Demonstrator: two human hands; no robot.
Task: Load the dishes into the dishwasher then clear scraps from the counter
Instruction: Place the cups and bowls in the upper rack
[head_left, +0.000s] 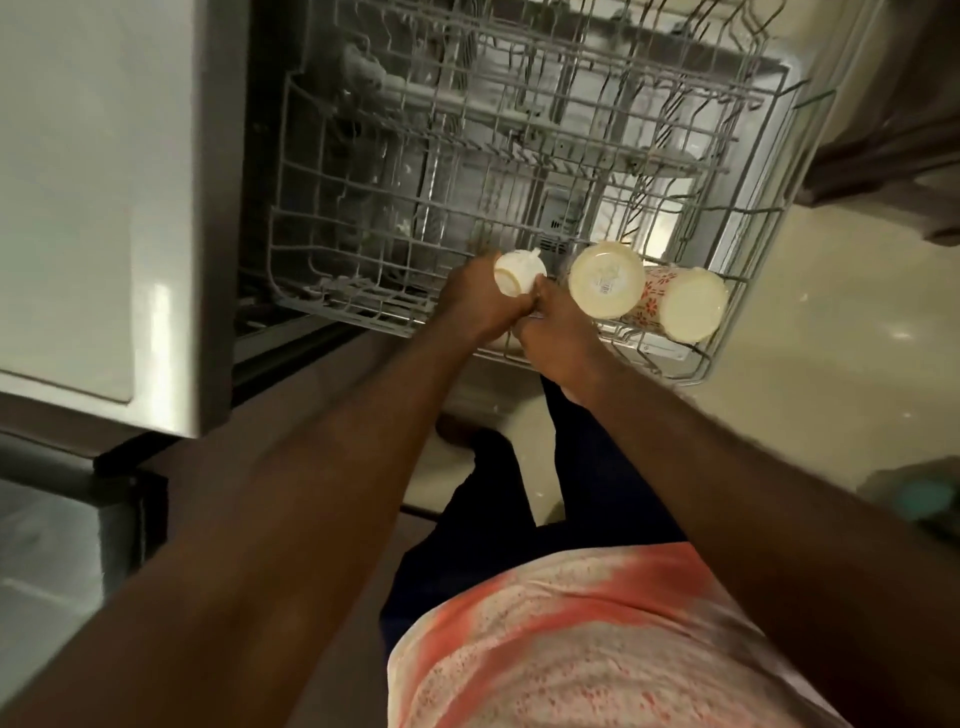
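- Grey wire rack (291, 218) of the open dishwasher (260, 156) stands pulled out. Two cream cups are already upended at its near right corner: a plain cup (605, 280) and, just beside it on the outer side, a flower-patterned cup (685, 306).
- A third, small white cup (519, 273) hovers over the rack's near edge, just left of the plain cup, with the left hand (478, 304) curled around it. The right hand (558, 338) is close against it from below, but whether its fingers hold the cup or only steady it cannot be told.
- Loading looks partly done. Most of the rack is bare, and the counter and its scraps are out of frame, so that stage is judged to lie ahead.
- Upright tines crowd the rack around the likely landing spot, and the plain cup sits close enough to be knocked.
- Pale floor (831, 312) lies beyond the rack's right side, and a blurred teal object (930, 496) sits well apart from the rack.
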